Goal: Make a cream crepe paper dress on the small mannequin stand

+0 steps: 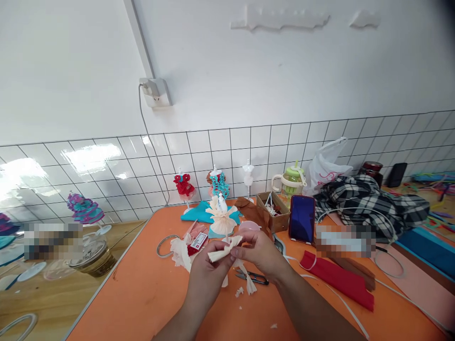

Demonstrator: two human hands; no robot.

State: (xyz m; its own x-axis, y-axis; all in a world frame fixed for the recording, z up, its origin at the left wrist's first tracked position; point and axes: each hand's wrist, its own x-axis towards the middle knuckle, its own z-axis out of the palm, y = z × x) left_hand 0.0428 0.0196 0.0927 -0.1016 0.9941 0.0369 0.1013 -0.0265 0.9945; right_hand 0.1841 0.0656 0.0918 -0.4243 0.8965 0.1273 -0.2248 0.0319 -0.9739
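Between my two hands is a pleated strip of cream crepe paper (224,252), gathered narrow at its middle. My left hand (208,270) pinches its left part, and my right hand (259,251) pinches it from the right with thumb and fingers. Just beyond stands a small white dress form (222,218) wearing a cream crepe paper skirt. Black-handled thread snips (256,278) lie under my right hand, beside cream paper scraps (240,291). To the left are a crumpled cream paper piece (181,253) and a red box with a white label (198,242).
Little dress forms in red (184,187) and blue (218,182) and a bare white one (248,177) line the wall. A cardboard box (279,220), phone (302,219), green-lidded jug (294,180), plaid cloth (369,203) and red crepe paper (337,279) stand or lie rightward.
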